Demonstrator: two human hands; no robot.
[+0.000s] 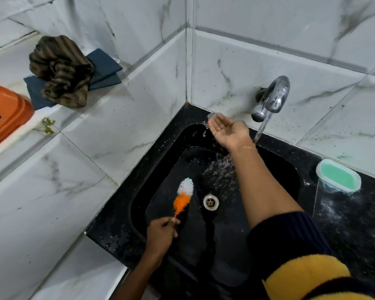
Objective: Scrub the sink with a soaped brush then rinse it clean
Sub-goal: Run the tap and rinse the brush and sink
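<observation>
A black sink (160, 165) sits in a black speckled counter in the tiled corner, with a metal drain (211, 202) at its middle. My left hand (161, 233) grips the handle of a brush (183, 197) with orange and white bristles, whose head lies inside the basin left of the drain. My right hand (228, 131) is held open, palm up, over the basin's far edge, with water splashing off its fingertips. The chrome tap (273, 98) on the wall runs a stream of water just right of that hand.
A teal soap dish (338, 177) stands on the counter at the right. On the tiled ledge at the left lie a brown striped cloth (61, 70) on blue scouring pads (105, 68) and an orange plastic tray (4, 111).
</observation>
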